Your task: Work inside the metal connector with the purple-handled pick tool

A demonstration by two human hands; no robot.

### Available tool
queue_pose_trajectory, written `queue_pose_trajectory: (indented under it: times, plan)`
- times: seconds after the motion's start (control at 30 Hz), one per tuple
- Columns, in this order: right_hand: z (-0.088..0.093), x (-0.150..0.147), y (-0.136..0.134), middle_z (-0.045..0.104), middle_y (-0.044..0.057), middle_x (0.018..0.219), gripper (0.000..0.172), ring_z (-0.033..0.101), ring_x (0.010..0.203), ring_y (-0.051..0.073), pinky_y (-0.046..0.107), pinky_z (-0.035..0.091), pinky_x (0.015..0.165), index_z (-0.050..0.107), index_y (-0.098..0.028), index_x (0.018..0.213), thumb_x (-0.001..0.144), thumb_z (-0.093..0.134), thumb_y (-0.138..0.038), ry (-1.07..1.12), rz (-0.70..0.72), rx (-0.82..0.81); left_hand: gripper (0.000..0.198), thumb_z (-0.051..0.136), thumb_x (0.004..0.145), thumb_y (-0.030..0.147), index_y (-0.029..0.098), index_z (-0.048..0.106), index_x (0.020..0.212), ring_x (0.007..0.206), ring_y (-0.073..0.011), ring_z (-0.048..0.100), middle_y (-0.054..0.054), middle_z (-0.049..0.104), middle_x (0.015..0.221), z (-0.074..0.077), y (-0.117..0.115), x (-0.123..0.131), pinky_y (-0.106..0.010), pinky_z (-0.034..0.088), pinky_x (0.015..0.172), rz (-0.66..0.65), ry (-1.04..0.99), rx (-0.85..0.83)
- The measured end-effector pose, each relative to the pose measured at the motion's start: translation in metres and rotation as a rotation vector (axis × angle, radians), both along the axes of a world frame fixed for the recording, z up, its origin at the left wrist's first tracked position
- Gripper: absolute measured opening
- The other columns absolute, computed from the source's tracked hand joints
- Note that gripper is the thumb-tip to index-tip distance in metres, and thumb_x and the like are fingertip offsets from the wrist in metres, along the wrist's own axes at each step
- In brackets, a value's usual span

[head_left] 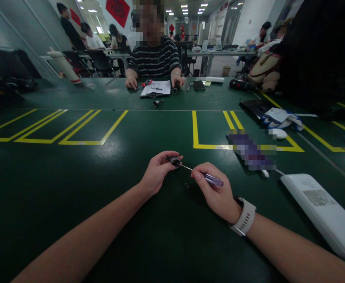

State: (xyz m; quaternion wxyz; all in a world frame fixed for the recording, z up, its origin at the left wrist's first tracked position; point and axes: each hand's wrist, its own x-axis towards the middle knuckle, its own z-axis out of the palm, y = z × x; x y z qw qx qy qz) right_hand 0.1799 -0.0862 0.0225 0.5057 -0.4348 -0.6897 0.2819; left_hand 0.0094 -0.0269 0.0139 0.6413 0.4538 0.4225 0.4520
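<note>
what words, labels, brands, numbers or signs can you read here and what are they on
None can be read.
White device: label, too blurred.
Paper sheet before the person opposite: too small.
Yellow tape: small labels, too small.
Red wall sign: dark marks, too unclear.

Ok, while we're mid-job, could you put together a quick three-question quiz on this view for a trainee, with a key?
1. True or false: the left hand holds a dark round hollow metal part.
2. What is in the right hand?
A) a sheet of white paper
B) a slim metal-shafted tool with a translucent purple handle
C) a white cable
3. How many tiny ring-shaped pieces lie on the dark green tabletop between the hands?

Key: 1 true; 2 B; 3 two.
</note>
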Motion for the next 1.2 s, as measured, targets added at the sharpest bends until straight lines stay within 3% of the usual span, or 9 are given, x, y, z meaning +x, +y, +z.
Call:
queue_pose_trajectory:
  times: [0.23, 0.53, 1.2]
  plan:
    - [-0.0019, -0.0036, 0.0037, 0.062, 0.004, 0.079, 0.011, 0.056, 0.077, 0.018, 0.034, 0.045, 0.071, 0.059, -0.022, 0.085, 0.086, 0.049, -0.021, -0.049, 0.067, 0.009, 0.033, 0.058, 0.06, 0.004, 0.015, 0.061, 0.091, 0.096, -0.02, 0.062, -0.005, 0.069, 0.095, 0.0021, -0.002, 0.0026, -0.042, 0.042, 0.096, 0.024, -0.012, -0.015]
    - [-0.0032, -0.0041, 0.003, 0.062, 0.004, 0.085, 0.012, 0.057, 0.083, 0.019, 0.036, 0.045, 0.076, 0.059, -0.023, 0.09, 0.086, 0.048, -0.019, -0.126, 0.144, 0.03, 0.025, 0.059, 0.062, 0.004, 0.014, 0.061, 0.085, 0.101, -0.0201, 0.061, -0.002, 0.067, 0.091, 0.0031, -0.0025, 0.0042, -0.037, 0.047, 0.092, 0.047, -0.027, 0.008]
    - [-0.0011, -0.0039, -0.001, 0.063, 0.005, 0.088, 0.012, 0.056, 0.086, 0.02, 0.037, 0.044, 0.077, 0.057, -0.02, 0.092, 0.086, 0.048, -0.015, -0.267, 0.147, 0.099, 0.025, 0.054, 0.063, 0.004, 0.013, 0.066, 0.084, 0.097, -0.0198, 0.062, -0.004, 0.067, 0.094, 0.0015, -0.0037, 0.0071, -0.037, 0.048, 0.091, 0.076, -0.031, 0.019]
